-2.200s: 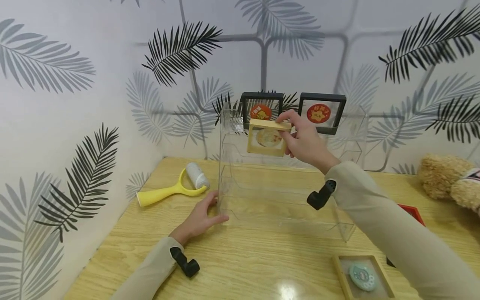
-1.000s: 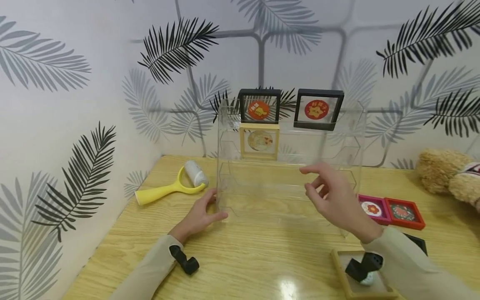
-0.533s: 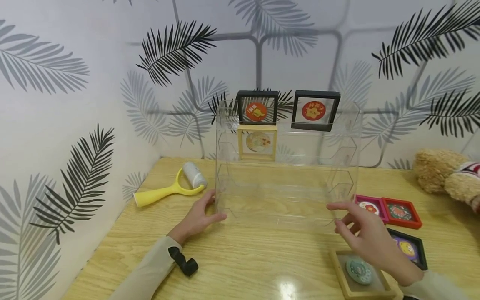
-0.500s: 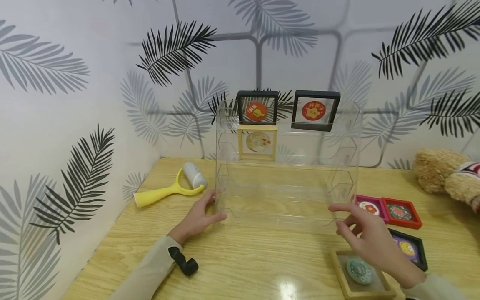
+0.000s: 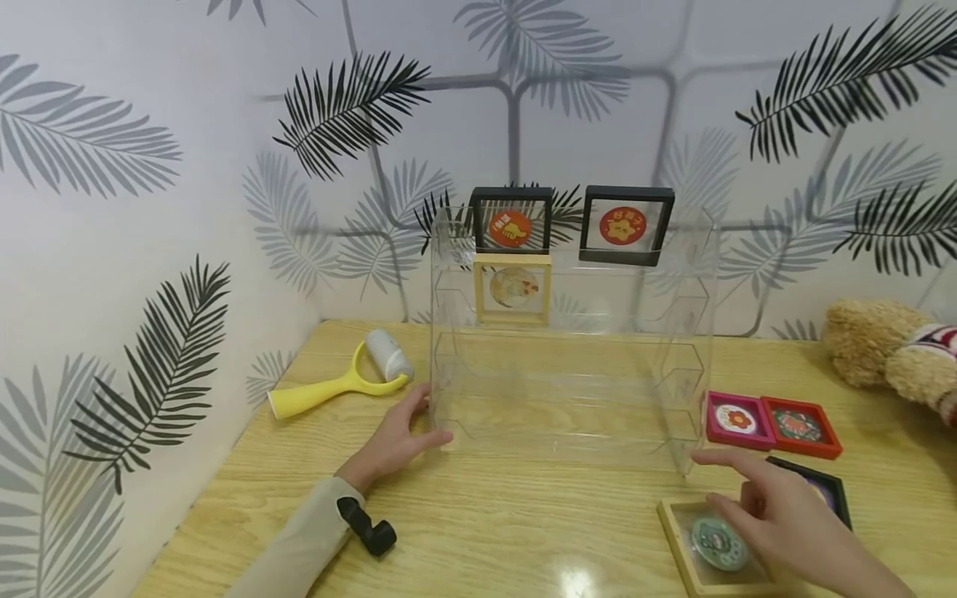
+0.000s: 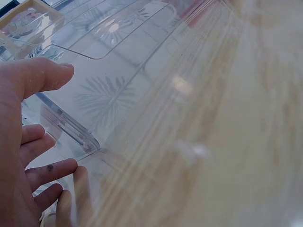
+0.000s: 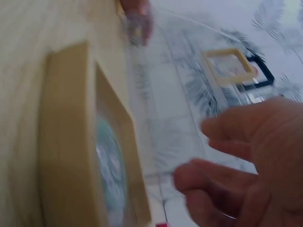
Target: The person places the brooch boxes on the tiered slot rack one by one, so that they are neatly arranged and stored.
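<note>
Clear rack (image 5: 571, 415) stood on the pale table (image 5: 523, 523). Leftmost lay a yellow-handled roller (image 5: 340, 386). Beside it, the left hand (image 5: 395, 440) sat at the rack's lower left corner, thumb and fingers parted; I couldn't tell whether they touched it. A black frame (image 5: 511, 227) and a second black frame (image 5: 624, 226) stood on the top tier, a cream frame (image 5: 512, 288) below the first. Rightward, the right hand (image 5: 785, 507) hung just over a tan frame (image 5: 670, 540), forefinger stretched, holding nothing. Beyond lay a magenta frame (image 5: 740, 419) and a red frame (image 5: 802, 427), touching.
</note>
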### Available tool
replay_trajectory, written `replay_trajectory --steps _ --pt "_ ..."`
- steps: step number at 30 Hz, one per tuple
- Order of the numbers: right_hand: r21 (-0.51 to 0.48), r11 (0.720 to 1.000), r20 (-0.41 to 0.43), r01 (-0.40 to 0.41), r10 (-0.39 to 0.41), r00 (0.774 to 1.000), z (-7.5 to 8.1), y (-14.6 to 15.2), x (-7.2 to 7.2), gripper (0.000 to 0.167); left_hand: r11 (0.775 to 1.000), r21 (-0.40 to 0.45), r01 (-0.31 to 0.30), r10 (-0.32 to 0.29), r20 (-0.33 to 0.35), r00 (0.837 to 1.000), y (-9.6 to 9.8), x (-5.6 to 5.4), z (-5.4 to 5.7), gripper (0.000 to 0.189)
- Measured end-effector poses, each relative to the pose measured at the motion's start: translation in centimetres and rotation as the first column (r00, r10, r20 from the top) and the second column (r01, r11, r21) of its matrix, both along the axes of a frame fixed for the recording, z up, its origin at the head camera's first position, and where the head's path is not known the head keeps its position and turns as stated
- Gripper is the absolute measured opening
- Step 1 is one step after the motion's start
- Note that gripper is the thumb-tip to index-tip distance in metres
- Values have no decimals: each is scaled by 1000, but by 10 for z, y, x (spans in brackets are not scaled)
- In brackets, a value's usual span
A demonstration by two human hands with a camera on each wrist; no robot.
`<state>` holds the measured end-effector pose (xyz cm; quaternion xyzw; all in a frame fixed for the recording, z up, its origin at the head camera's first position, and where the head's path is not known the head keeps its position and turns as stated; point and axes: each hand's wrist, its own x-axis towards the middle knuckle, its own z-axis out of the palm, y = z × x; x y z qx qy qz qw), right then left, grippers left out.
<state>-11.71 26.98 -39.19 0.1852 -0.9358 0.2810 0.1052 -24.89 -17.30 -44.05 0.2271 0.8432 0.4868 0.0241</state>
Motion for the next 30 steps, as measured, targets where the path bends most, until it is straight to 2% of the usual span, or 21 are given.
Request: replay_trajectory --steps 3,6,9,10,14,16,20,22,24,27,29,30 --pt "30 995 108 -98 94 990 -3 13 -1 50 1000 -4 2 -2 -10 1000 -1 0 0 69" --pt "26 984 288 -176 161 944 -5 20 -3 59 1000 6 8 -8 -4 1000 -2 1 0 69" --pt "23 988 477 -156 126 870 -2 21 -4 68 1000 4 3 -3 -5 1000 -2 0 1 69" --pt "32 988 511 -148 111 852 -1 21 -4 71 1000 6 0 0 -2 1000 -2 0 1 69" --pt "76 993 600 -93 29 800 1 24 -3 80 1000 8 3 -3 -12 1000 0 0 1 69" --pt "87 993 620 -76 6 785 0 26 -2 85 1000 11 8 -8 -14 1000 0 1 1 68" --pt "98 990 635 -98 13 773 -2 33 -1 89 1000 10 8 -8 -12 1000 0 3 2 68" --pt "108 986 625 -127 33 780 -3 37 0 90 1000 10 8 -8 -8 1000 0 3 2 67" --pt "111 987 645 -119 20 764 -5 39 -1 93 1000 14 10 -10 -7 1000 0 3 2 67" --pt "105 988 658 -113 16 753 -8 42 -2 97 1000 20 17 -17 -8 1000 0 2 1 67" --pt "110 985 635 -132 33 772 -10 42 -2 97 1000 13 19 -19 -15 1000 0 2 1 68" --pt "118 982 611 -148 46 790 -10 42 -2 96 1000 13 19 -19 -17 1000 0 1 0 68"
